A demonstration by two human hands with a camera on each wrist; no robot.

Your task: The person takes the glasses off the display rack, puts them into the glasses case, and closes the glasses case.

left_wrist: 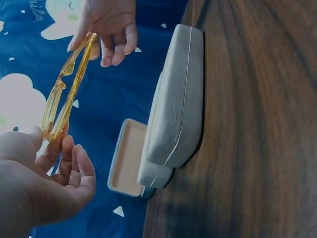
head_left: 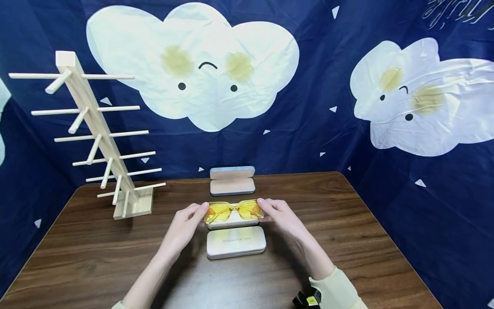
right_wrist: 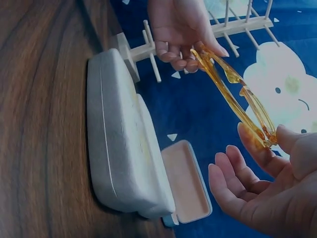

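Yellow-tinted glasses (head_left: 219, 211) with their temples folded are raised over the glasses cases. My left hand (head_left: 184, 226) pinches one end of the frame between thumb and fingers. At the other end, my right hand (head_left: 284, 218) pinches the frame the same way. Both wrist views show the glasses (left_wrist: 76, 84) (right_wrist: 223, 91) edge-on between the two hands, clear of the table. Below lies a closed pale glasses case (head_left: 236, 246) with faint lettering. Behind it, a second closed case (head_left: 231, 224) is partly hidden by the glasses.
An open glasses case (head_left: 232, 186) with a pinkish lining stands at the back of the wooden table (head_left: 328, 206). To the left rises a wooden rack (head_left: 94, 116) with several pegs. A dark blue cloth (head_left: 316, 86) with clouds hangs behind. A black object (head_left: 307, 299) lies by the right sleeve.
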